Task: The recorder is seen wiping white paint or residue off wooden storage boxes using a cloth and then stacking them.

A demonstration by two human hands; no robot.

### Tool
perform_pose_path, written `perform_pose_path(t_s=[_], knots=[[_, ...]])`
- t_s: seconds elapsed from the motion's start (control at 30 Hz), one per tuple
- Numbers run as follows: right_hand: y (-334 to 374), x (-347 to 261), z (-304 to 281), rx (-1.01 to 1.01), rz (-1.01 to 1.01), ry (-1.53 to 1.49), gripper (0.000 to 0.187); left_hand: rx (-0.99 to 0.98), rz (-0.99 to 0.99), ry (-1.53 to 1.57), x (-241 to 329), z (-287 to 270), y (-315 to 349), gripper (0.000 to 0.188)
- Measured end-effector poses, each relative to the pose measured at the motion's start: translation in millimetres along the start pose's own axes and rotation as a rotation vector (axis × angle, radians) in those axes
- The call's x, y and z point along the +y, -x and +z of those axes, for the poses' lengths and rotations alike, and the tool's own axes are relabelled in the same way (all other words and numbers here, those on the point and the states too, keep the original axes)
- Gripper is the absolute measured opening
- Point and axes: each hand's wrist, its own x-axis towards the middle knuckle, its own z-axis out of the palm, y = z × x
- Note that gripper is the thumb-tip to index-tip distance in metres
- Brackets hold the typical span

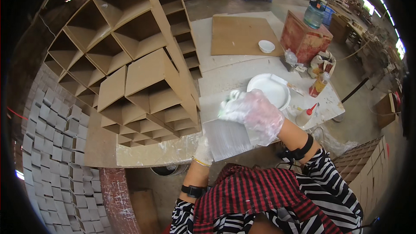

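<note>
A small grey box or panel with a streaky, wet-looking face is held over the near edge of the white worktable. My left hand, in a white knit glove, grips its left side, with the fingers mostly hidden behind it. My right hand wears a clear plastic glove smeared with white and is closed at the box's upper edge. Whatever its fingers hold is blurred and covered in white. Just beyond it is a round white dish of white liquid, with a paint brush across its rim.
Stacked brown cardboard cubbies rise at left, near rows of grey boxes. On the table's right are a red-capped glue bottle and a red-yellow bottle. Farther back are a brown board, a white bowl and a water jug.
</note>
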Motion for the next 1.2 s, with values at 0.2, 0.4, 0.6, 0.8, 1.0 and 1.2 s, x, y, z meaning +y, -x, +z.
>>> perform_pose_path(t_s=[0.2,0.4,0.6,0.8,1.0,1.2], knots=[[-9,-9,12,-0.085,-0.162,-0.025,0.025,-0.400,0.349,-0.898,-1,-20,-1,0.038],[-32,4,12,-0.196,0.042,0.173,0.034,-0.301,0.136,-0.586,1,-46,12,0.038],[-20,-49,6,0.082,-0.110,0.163,0.037,-0.321,0.026,-0.617,22,-39,32,0.036],[-10,-68,15,0.287,0.597,-0.895,0.023,-0.448,0.561,-1.129,33,-63,72,0.049],[-18,-79,12,-0.008,0.534,-0.525,0.020,-0.451,0.979,-1.608,61,-52,115,0.048],[-64,-119,-3,0.008,-0.404,-0.171,0.030,-0.505,0.808,-1.721,56,-56,149,0.052]])
